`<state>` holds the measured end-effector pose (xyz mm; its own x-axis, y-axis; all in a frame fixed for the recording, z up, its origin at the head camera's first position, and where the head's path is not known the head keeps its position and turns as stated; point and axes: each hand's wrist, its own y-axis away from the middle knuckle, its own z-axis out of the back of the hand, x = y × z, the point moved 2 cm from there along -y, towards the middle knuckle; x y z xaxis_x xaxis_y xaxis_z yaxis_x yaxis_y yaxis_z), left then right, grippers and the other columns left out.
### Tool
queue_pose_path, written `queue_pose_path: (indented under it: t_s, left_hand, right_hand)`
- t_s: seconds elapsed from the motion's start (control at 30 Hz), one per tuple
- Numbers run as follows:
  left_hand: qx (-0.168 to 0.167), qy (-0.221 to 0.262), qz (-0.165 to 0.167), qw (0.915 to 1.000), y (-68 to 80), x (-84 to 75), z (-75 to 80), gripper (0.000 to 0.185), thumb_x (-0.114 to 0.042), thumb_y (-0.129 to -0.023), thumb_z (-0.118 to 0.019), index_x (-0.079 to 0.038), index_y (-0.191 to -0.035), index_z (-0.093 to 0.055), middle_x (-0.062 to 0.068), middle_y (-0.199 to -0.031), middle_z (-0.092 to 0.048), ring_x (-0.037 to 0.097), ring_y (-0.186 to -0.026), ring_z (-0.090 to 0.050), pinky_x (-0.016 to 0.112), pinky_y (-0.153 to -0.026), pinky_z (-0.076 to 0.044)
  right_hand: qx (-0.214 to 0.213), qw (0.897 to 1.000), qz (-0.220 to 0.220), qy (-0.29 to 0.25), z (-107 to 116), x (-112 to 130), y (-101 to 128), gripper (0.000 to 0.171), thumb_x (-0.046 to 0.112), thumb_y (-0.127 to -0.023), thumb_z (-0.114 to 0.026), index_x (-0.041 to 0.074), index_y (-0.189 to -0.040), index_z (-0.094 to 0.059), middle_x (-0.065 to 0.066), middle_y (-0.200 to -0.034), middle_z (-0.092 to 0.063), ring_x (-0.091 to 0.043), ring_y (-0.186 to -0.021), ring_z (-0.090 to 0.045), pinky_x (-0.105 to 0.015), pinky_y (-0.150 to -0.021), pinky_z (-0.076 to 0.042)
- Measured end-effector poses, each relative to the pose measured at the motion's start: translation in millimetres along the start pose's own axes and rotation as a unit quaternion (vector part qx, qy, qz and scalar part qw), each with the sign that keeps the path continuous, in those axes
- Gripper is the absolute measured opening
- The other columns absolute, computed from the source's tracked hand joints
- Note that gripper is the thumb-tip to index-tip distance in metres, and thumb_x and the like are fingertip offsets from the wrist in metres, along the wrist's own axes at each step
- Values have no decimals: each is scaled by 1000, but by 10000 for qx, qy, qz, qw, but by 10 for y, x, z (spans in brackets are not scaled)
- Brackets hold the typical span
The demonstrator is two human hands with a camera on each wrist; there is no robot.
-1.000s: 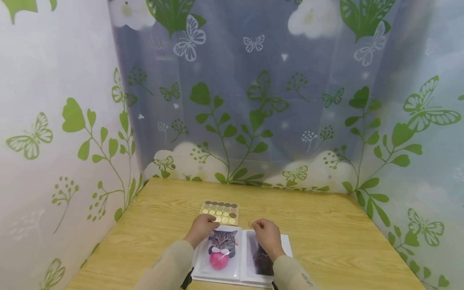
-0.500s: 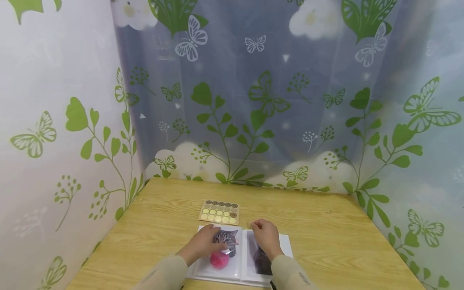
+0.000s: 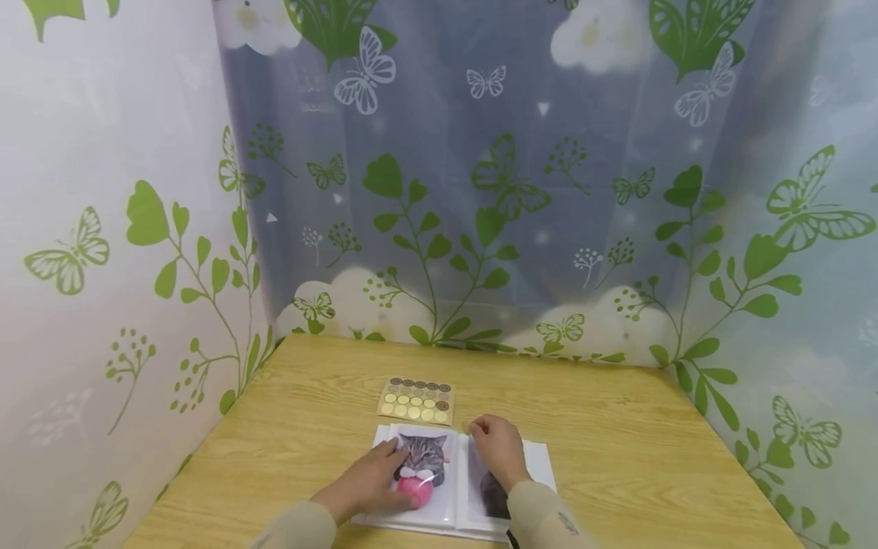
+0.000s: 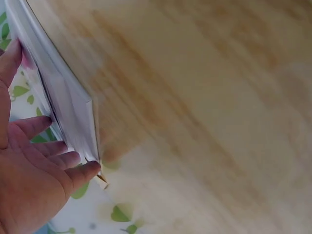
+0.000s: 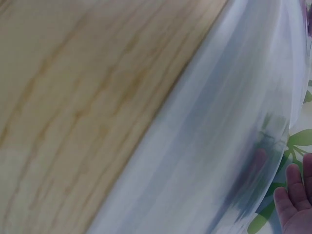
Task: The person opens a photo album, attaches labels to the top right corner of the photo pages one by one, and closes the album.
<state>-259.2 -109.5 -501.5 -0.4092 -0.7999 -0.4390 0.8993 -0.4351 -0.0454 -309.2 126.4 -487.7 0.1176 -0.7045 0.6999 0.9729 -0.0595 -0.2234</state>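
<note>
An open photo album (image 3: 439,522) lies at the near side of the table, a cat photo (image 3: 424,451) with a pink ball on its left page. My left hand (image 3: 366,480) rests at that page's left side, fingers spread; in the left wrist view its fingertips are right at the album's edge (image 4: 78,107). My right hand (image 3: 501,451) is over the right page, partly hiding a dark photo (image 3: 494,496). Thumb and index finger pinch a small tan round sticker (image 3: 467,426) near the album's top edge. The right wrist view shows clear page sleeves (image 5: 195,146) and that hand's fingertips (image 5: 282,197).
Just beyond the album lies a sheet of round stickers (image 3: 415,392) in dark, tan and gold rows. The wood-grain table (image 3: 604,435) meets printed curtains (image 3: 521,252) at the back and both sides.
My left hand has moved from the album's top left corner down and left along the page, uncovering the sticker sheet and cat photo. My right hand has barely shifted.
</note>
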Motion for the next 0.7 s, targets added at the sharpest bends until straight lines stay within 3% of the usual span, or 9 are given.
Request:
queue_pose_path:
  t_s: [0.23,0.43,0.7]
  left_hand:
    - [29,226,14,9997,38,4,0,93,-51,-74,-80,3,-142,-49,29,-153,-32,48,-138,-34,60,-111,-32]
    - [64,135,12,9999,34,26,-29,92,-52,-75,-80,3,-142,-49,29,-152,-33,47,-138,-34,59,-111,-32]
    - [88,169,-14,9998,30,32,-21,90,-49,-76,-80,4,-142,-49,30,-153,-32,48,-138,-34,59,-111,-31]
  right_hand:
    - [40,9968,616,515,-44,39,-30,13,18,-93,-67,9,-87,-74,1,-78,-68,-13,-68,-56,-34,-65,-50]
    - [219,9870,1243,994,-123,113,-42,12,17,-93,-68,9,-85,-72,3,-73,-65,-12,-64,-54,-33,-62,-50]
    - [219,9742,1667,1503,-262,163,-85,14,21,-94,-67,11,-85,-72,0,-78,-67,-19,-72,-62,-40,-71,-55]
